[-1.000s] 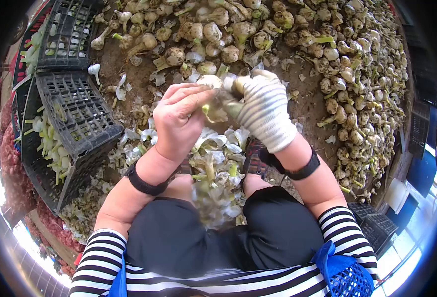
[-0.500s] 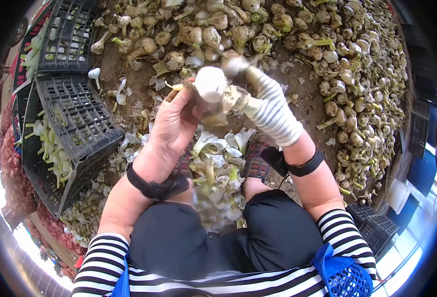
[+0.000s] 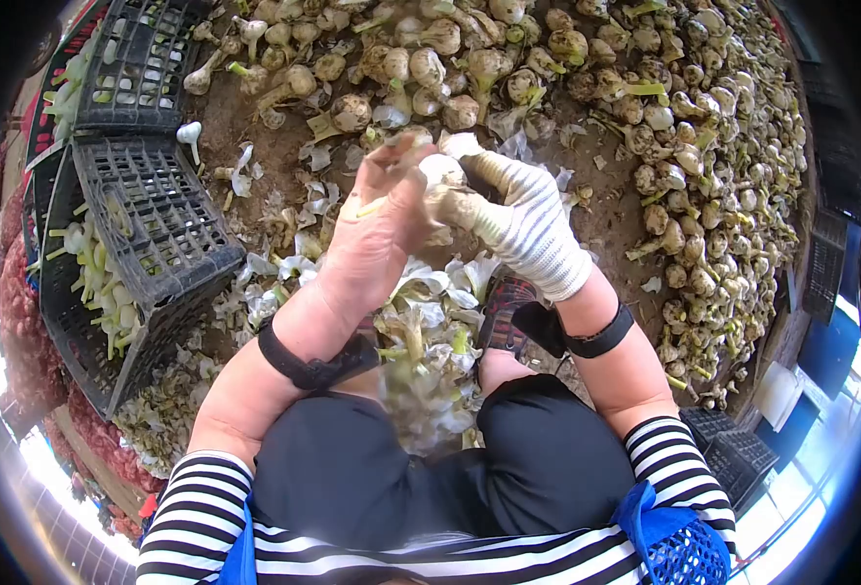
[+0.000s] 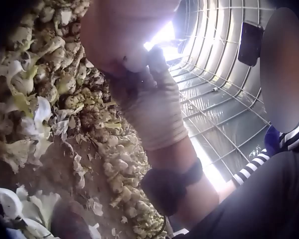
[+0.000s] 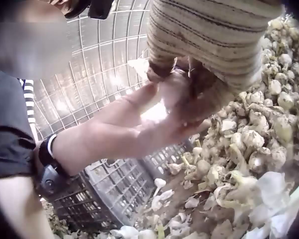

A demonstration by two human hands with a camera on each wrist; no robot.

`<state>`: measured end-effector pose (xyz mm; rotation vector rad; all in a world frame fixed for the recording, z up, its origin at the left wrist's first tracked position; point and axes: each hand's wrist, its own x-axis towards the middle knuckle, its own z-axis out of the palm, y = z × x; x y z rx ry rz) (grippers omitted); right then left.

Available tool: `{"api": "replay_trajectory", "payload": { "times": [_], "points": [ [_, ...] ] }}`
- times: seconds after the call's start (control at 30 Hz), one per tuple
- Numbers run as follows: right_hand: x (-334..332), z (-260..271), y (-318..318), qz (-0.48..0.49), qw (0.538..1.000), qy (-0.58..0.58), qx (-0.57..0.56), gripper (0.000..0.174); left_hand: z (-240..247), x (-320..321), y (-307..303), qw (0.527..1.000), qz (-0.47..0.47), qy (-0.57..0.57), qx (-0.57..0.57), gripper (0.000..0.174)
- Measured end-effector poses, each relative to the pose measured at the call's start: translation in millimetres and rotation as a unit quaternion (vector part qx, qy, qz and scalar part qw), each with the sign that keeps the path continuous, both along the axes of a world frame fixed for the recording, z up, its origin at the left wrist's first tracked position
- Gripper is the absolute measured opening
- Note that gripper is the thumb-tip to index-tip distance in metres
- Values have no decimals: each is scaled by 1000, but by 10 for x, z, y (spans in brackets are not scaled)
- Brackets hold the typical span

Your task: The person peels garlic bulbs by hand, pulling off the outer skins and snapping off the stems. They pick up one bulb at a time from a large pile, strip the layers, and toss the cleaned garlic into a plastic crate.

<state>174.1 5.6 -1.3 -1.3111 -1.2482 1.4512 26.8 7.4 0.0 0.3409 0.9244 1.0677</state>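
Observation:
A pale garlic bulb [image 3: 442, 172] is held between the two hands over the ground, partly covered by fingers. My bare left hand [image 3: 360, 234] grips it from the left, thumb against its side. The right hand [image 3: 530, 216], in a striped knit glove, pinches at the bulb from the other side, a white piece [image 3: 462, 145] showing by its fingertips. In the right wrist view the bulb [image 5: 174, 93] appears between the left thumb and the gloved fingers. The left wrist view shows the glove [image 4: 157, 114] close against the left hand, the bulb mostly hidden.
Loose garlic bulbs [image 3: 704, 195] spread across the ground ahead and to the right. Black plastic crates [image 3: 157, 210] stand at left, with trimmed white garlic [image 3: 99, 278] behind the slats. Peeled skins [image 3: 430, 292] lie between the shoes.
The bulb showed large and white in the left hand half a second ago; now it is more covered by fingers. The left hand has turned and moved slightly right, closer to the gloved hand.

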Motion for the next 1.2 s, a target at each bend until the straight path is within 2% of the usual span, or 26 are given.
{"api": "replay_trajectory", "payload": {
  "times": [0.03, 0.1, 0.13, 0.17, 0.2, 0.23, 0.3, 0.4, 0.5, 0.53, 0.57, 0.63, 0.67, 0.73, 0.77, 0.8, 0.83, 0.87, 0.9, 1.0, 1.03, 1.1, 1.13, 1.17, 1.2],
  "points": [
    [44, 45, 18, 1, 1000, 0, 0, 31, 0, -18, 5, 1000, 1, 0, 0, 36],
    [152, 108, 60, -38, 979, 128, -152, 22, -13, -102, 15, 996, -60, -38, -46, 34],
    [175, -34, 70, -49, 994, 88, -53, 22, -34, -148, 23, 995, -89, -29, -19, 29],
    [114, -41, 77, -62, 990, 2, 128, 27, -65, -185, 34, 996, -86, -29, -21, 29],
    [115, 36, 88, -21, 971, -91, 220, 31, -99, -214, 37, 994, -105, -18, -22, 28],
    [121, 151, 108, 20, 934, -182, 308, 35, -129, -227, 34, 992, -126, -8, -21, 27],
    [103, 270, 119, 184, 896, -196, 353, 35, -148, -196, 19, 994, -102, 32, -6, 27],
    [33, 211, 36, 199, 894, -211, 343, 24, -82, -225, -9, 987, -133, 86, -24, 27],
    [34, 169, -18, 202, 899, -207, 330, 21, -39, -259, 5, 983, -155, 94, -33, 27],
    [30, 127, -44, 185, 907, -194, 324, 20, -131, -285, 21, 989, -126, 55, -62, 31],
    [28, 37, -79, 194, 890, -267, 315, 19, -155, -279, 23, 989, -124, 55, -61, 31],
    [-6, 8, -91, 124, 907, -199, 349, 20, -176, -255, 18, 993, -99, 55, -20, 32],
    [-40, 62, -45, 125, 907, -199, 349, 20, -140, -254, 15, 994, -106, 30, -7, 32],
    [-88, 217, 82, 66, 871, -206, 441, 21, -119, -259, 8, 991, -122, 49, 0, 32],
    [-74, 156, 81, 65, 870, -207, 442, 21, -100, -254, 19, 988, -138, 69, 11, 32],
    [-65, 46, 64, 128, 865, -215, 434, 21, 0, -244, 24, 980, -163, 114, 4, 32],
    [-58, -11, 54, 191, 857, -221, 424, 22, -45, -256, 14, 980, -164, 114, 5, 32],
    [-35, 55, 19, 228, 858, -242, 391, 22, -135, -283, -7, 989, -130, 69, -17, 32],
    [-35, 13, -35, 227, 858, -243, 391, 22, -189, -297, -15, 994, -95, 23, -40, 32],
    [-46, -122, -127, 84, 888, -236, 385, 17, -229, -295, 6, 994, -82, 69, -18, 31],
    [-78, -154, -83, 87, 888, -234, 385, 17, -239, -302, -2, 993, -83, 84, -4, 30],
    [-164, -191, 45, 57, 821, -221, 523, 14, -243, -309, -9, 992, -90, 92, -19, 28],
    [-113, -58, -8, 124, 809, -268, 509, 15, -226, -300, -8, 992, -96, 77, -33, 27],
    [-67, -58, -45, 122, 809, -270, 508, 15, -204, -288, -13, 992, -102, 63, -47, 26],
    [-19, -71, -66, 126, 844, -273, 444, 16, -185, -276, -6, 991, -109, 48, -59, 25]
  ]
}}
